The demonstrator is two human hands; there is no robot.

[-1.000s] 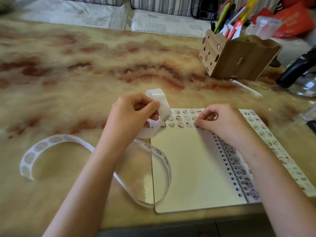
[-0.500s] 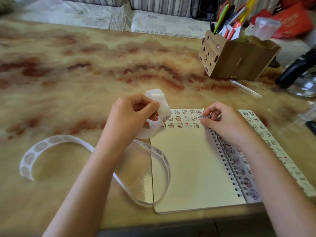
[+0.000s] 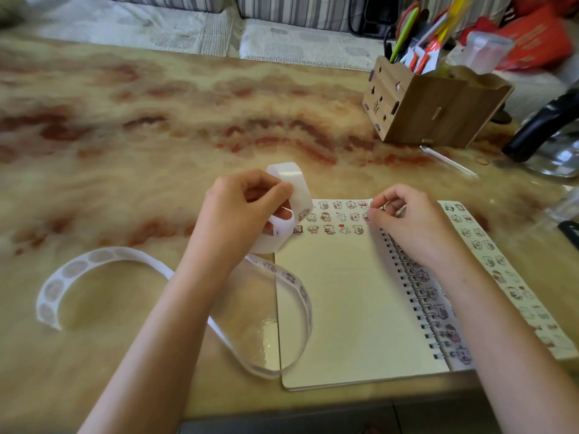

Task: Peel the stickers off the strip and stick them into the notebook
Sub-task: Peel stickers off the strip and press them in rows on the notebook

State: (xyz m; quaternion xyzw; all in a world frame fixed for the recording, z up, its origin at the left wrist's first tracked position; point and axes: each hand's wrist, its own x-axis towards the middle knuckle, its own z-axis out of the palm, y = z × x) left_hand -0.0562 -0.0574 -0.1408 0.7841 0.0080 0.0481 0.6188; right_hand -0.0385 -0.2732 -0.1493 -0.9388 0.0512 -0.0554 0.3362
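1. Our left hand (image 3: 247, 211) grips the strip (image 3: 294, 177), with thumb and curled fingers pinching a loop of it just left of the notebook (image 3: 344, 324). The rest trails near and left across the table (image 3: 156, 120). We should hold that loop steady and clear of the page.
2. Our right hand (image 3: 407, 223) sits at the far right corner of the left page, by the spiral (image 3: 415, 296). Its fingertips are curled close together, and we cannot tell whether they pinch a sticker.
3. Three rows of stickers (image 3: 326, 217) run along the page's far edge, and the hand covers their right ends. We judge the step in hand is setting one there.
4. To do it well, we line the sticker up with its row, touch down one edge first, then rub it flat with a fingertip.
5. We keep it off its neighbour and off the spiral holes. A small sticker may fold on itself, so we go lightly.
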